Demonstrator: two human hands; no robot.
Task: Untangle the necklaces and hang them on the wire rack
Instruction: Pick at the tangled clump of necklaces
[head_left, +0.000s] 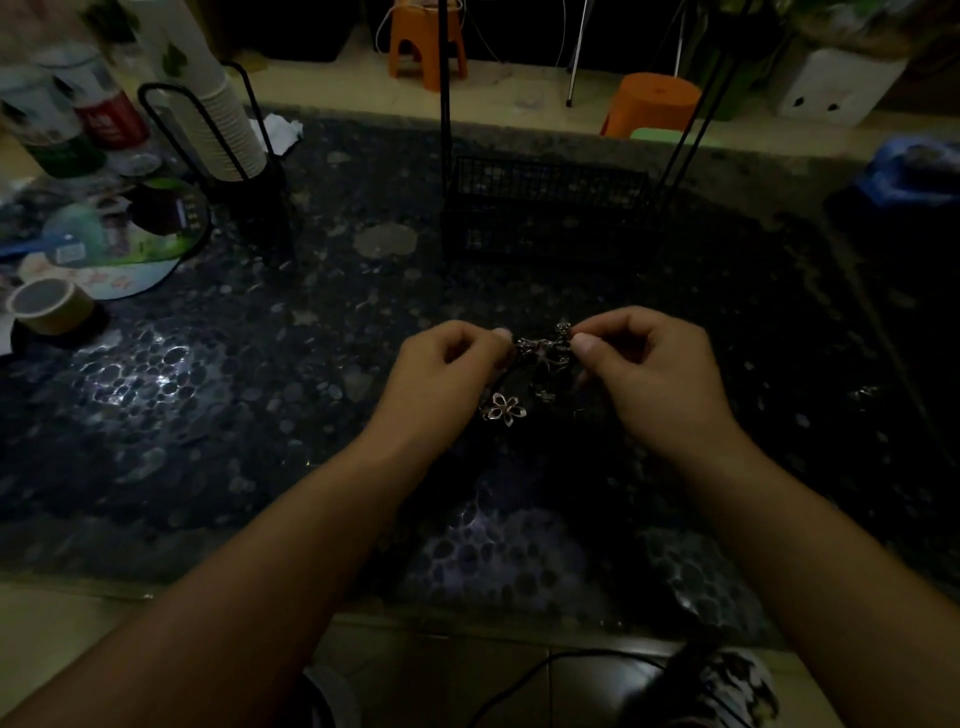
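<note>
A tangle of necklaces (543, 353) with small metal charms is held over the dark pebble-patterned table (260, 395). My left hand (447, 369) pinches its left end and my right hand (649, 364) pinches its right end, both with curled fingers. A flower-shaped pendant (504, 409) dangles below the tangle on a dark cord. The black wire rack (550, 208) stands behind the hands, its thin uprights rising out of view. The scene is dim and the cords are hard to trace.
A black holder with a stack of paper cups (228, 130) stands at the back left, beside bottles (78, 119), a round fan (119, 244) and a tape roll (49, 304). Two orange stools (649, 109) stand on the floor beyond the table. A blue object (914, 171) lies at the right edge.
</note>
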